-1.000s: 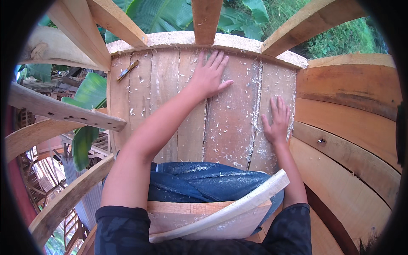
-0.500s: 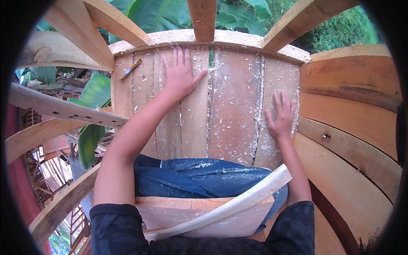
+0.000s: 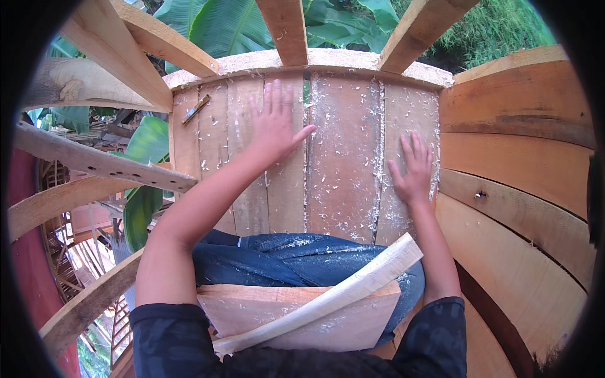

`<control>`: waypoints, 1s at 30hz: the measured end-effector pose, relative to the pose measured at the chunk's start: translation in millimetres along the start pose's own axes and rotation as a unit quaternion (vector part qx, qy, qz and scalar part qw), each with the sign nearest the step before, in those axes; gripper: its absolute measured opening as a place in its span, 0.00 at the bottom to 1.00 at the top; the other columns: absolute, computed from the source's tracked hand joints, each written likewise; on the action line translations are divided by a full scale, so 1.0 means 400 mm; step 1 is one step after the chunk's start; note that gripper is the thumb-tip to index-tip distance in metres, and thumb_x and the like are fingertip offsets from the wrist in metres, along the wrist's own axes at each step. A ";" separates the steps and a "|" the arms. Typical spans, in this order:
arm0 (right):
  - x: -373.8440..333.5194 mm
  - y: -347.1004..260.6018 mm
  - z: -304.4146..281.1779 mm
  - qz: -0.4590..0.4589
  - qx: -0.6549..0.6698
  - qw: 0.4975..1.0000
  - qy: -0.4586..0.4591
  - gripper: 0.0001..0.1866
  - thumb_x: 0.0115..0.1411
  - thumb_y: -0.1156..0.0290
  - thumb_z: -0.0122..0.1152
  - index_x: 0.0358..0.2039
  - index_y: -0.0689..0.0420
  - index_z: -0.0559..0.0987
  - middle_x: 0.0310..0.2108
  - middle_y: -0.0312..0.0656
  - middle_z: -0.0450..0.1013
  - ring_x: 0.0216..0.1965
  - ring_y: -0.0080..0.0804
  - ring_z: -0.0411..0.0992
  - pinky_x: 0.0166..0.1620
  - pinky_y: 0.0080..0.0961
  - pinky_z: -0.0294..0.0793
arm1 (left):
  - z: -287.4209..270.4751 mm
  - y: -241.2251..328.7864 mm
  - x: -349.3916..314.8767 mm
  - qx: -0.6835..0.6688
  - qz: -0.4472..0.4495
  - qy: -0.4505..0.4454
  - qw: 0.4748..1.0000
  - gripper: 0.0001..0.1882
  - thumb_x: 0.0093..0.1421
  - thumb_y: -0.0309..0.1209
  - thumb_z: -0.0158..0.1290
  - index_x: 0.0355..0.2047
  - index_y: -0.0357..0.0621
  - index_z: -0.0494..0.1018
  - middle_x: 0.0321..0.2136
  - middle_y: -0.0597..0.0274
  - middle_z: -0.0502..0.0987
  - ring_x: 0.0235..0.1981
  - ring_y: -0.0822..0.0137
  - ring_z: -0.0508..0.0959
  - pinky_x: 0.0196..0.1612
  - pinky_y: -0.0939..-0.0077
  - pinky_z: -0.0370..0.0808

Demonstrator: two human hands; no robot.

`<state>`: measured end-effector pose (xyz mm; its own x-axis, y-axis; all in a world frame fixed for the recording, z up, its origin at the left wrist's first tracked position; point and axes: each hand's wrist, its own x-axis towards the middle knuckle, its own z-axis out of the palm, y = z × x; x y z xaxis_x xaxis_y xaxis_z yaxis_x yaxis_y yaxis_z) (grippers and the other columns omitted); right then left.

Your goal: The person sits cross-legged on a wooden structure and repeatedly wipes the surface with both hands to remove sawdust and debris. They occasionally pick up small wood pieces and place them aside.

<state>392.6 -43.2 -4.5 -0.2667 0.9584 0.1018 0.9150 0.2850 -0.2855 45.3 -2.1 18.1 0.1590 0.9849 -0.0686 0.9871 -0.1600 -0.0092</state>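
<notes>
Fingers (image 3: 276, 99) kinda spread and gripping nothing, my left hand (image 3: 272, 132) is reaching over the messy boards (image 3: 343, 164) beyond my jeans (image 3: 296, 258), while my right hand (image 3: 413, 177) is resting, splayed and empty, on the rightmost board (image 3: 409, 110).

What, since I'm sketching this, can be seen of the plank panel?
The panel looks wooden: planks side by side, running near to far, tan to reddish, with dark seams and a small gap near the far end. Pale shavings dot it, mostly toward the right. Its far edge meets a curved beam; jeans hide its near edge. A slim brown item lies at upper left. The right hand appears to rest on it; the left hand is spread over it, contact unclear.
</notes>
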 end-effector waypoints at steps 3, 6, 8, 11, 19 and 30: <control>0.002 -0.007 -0.003 0.004 -0.002 1.000 0.000 0.35 0.58 0.52 0.58 0.64 0.48 0.65 0.68 0.47 0.55 0.70 0.43 0.50 0.71 0.47 0.39 | 0.003 -0.048 -0.057 0.023 -0.077 -0.070 0.994 0.50 0.61 0.67 0.38 0.71 0.43 0.43 0.70 0.42 0.42 0.72 0.46 0.40 0.68 0.38 0.35; 0.007 -0.003 0.002 0.001 -0.001 1.000 -0.001 0.35 0.58 0.52 0.57 0.64 0.47 0.65 0.68 0.47 0.55 0.70 0.43 0.50 0.71 0.47 0.39 | 0.026 -0.039 -0.117 0.006 0.046 -0.054 0.997 0.50 0.61 0.68 0.38 0.71 0.45 0.44 0.71 0.44 0.43 0.72 0.46 0.40 0.68 0.37 0.35; 0.007 -0.006 0.003 0.003 -0.007 1.000 -0.002 0.35 0.58 0.51 0.57 0.64 0.47 0.65 0.68 0.46 0.55 0.70 0.43 0.50 0.71 0.47 0.39 | 0.016 0.043 -0.122 -0.008 0.155 -0.067 0.986 0.49 0.61 0.68 0.37 0.71 0.46 0.44 0.71 0.44 0.43 0.72 0.48 0.40 0.68 0.38 0.35; 0.003 -0.004 0.002 0.010 -0.014 1.000 -0.007 0.35 0.58 0.51 0.57 0.65 0.47 0.65 0.68 0.46 0.55 0.70 0.42 0.50 0.71 0.47 0.39 | -0.014 0.112 -0.116 -0.072 0.263 -0.111 0.956 0.48 0.61 0.68 0.35 0.71 0.47 0.45 0.70 0.44 0.44 0.72 0.50 0.41 0.69 0.38 0.34; 0.007 -0.007 0.001 0.011 -0.007 1.000 -0.003 0.35 0.58 0.52 0.57 0.65 0.46 0.65 0.68 0.46 0.55 0.70 0.41 0.49 0.71 0.46 0.39 | 0.043 -0.010 -0.003 -0.009 -0.008 -0.005 1.000 0.52 0.60 0.69 0.35 0.70 0.39 0.45 0.70 0.43 0.45 0.72 0.52 0.42 0.70 0.43 0.36; 0.009 -0.009 -0.004 0.004 -0.010 1.000 -0.005 0.35 0.58 0.52 0.57 0.65 0.47 0.65 0.67 0.47 0.56 0.70 0.43 0.50 0.71 0.47 0.40 | 0.041 0.152 0.077 -0.026 0.312 -0.008 0.950 0.49 0.61 0.68 0.34 0.71 0.46 0.46 0.71 0.51 0.47 0.72 0.55 0.46 0.70 0.44 0.38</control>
<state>389.0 -40.6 -1.5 -0.2619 0.9608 0.0905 0.9231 0.2767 -0.2669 109.8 17.3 -1.0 0.7127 0.6988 -0.0605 0.7012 -0.7076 0.0875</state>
